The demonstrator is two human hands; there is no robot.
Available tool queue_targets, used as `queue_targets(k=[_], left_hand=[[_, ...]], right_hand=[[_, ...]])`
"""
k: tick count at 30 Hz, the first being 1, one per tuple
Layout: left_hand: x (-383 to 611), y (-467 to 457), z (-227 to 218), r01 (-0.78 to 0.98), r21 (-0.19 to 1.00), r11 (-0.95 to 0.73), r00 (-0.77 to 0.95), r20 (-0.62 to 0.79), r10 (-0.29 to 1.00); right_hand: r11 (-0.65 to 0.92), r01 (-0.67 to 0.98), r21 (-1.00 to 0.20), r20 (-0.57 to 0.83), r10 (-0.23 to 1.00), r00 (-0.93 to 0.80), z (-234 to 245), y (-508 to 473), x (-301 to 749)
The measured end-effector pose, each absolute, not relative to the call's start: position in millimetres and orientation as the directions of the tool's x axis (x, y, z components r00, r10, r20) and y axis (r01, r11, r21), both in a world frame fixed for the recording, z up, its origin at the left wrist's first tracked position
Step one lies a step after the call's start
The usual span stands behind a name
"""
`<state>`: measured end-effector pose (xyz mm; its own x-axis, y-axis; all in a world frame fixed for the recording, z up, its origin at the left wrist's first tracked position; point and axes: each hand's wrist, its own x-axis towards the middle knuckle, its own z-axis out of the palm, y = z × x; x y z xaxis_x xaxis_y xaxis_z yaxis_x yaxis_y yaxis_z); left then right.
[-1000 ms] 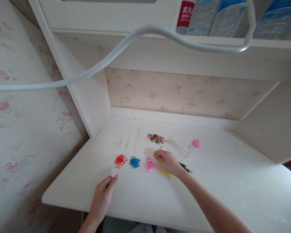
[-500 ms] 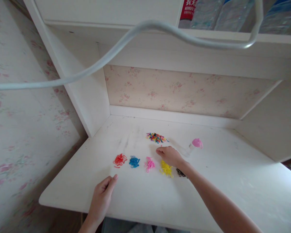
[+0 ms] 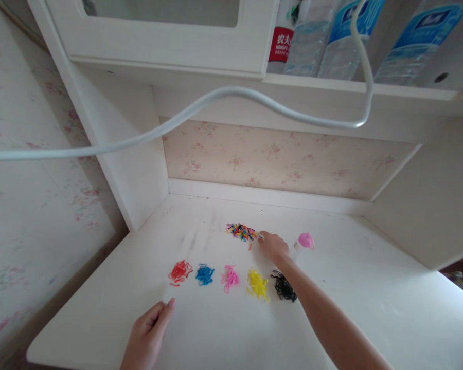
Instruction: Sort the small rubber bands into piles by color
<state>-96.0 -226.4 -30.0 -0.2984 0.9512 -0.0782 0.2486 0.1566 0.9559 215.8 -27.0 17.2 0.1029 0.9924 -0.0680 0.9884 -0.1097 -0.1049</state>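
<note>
My right hand [image 3: 273,246] reaches to the right edge of a mixed pile of small coloured rubber bands [image 3: 241,232]; its fingers are curled and pinched at the pile, and what they hold is too small to see. In front lie sorted heaps in a row: red [image 3: 179,272], blue [image 3: 205,274], pink [image 3: 230,278], yellow [image 3: 257,283] and black [image 3: 283,288]. My left hand [image 3: 148,336] rests flat on the white desk [image 3: 351,308] near its front edge, fingers loosely stretched, holding nothing.
A small clear bottle with a pink cap [image 3: 303,241] lies just right of my right hand. A white cable [image 3: 200,105] hangs across the view. Water bottles [image 3: 343,36] stand on the shelf above. Cabinet sides wall the desk left and right.
My right hand has moved away from the pink and yellow heaps back to the mixed pile. The yellow and black heaps are now uncovered. The camera has tilted up a little.
</note>
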Motion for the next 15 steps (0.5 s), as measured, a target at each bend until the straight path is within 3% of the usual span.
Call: queue_targets(k=[8,15], left_hand=[[-95,-224,-33,0.24,0.956,0.171,-0.326,-0.087,0.941],[-94,-228,-20,0.298,0.935,0.195,-0.281,-0.109,0.953]], right_hand=[[-0.103,0.993,-0.048,-0.031,0.994,0.102,17,-26,218],[-0.1,0.994,-0.041,-0.091,0.991,0.096,17,-27,220]])
